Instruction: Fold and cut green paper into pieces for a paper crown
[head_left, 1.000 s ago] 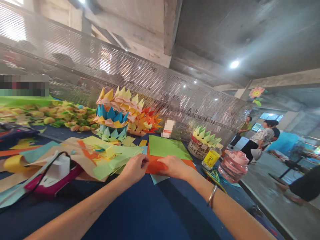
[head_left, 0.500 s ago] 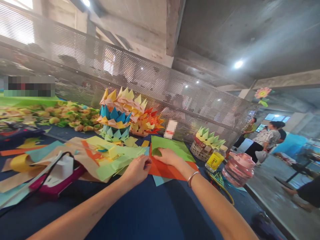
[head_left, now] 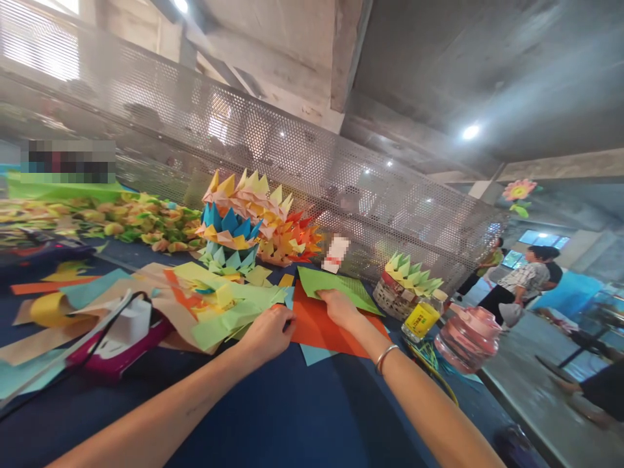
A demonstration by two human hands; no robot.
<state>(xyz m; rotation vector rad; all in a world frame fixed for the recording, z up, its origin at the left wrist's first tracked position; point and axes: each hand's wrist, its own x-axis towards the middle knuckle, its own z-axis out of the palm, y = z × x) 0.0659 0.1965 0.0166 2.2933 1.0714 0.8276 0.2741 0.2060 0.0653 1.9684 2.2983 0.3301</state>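
Note:
My left hand [head_left: 267,334] is closed in a pinch at the left edge of an orange paper sheet [head_left: 325,330] lying on the dark blue table [head_left: 273,416]. My right hand [head_left: 337,305] rests on the far part of the orange sheet, its fingers gripping the near edge of a green paper sheet [head_left: 336,286] that lies over the orange one. A light blue sheet [head_left: 314,354] peeks out beneath the orange sheet. A silver bangle [head_left: 385,357] circles my right wrist.
A heap of loose coloured papers [head_left: 205,305] lies left of my hands, with a pink and white box [head_left: 121,338] on it. Folded paper models [head_left: 244,221] stand at the back against a perforated metal screen. A basket [head_left: 392,296], yellow bottle [head_left: 422,318] and pink ribbon jar [head_left: 465,338] sit right. People stand far right.
My right hand slid from the near edge of the orange sheet to its far part and took the green sheet's edge. My left hand stayed pinched at the orange sheet's left edge.

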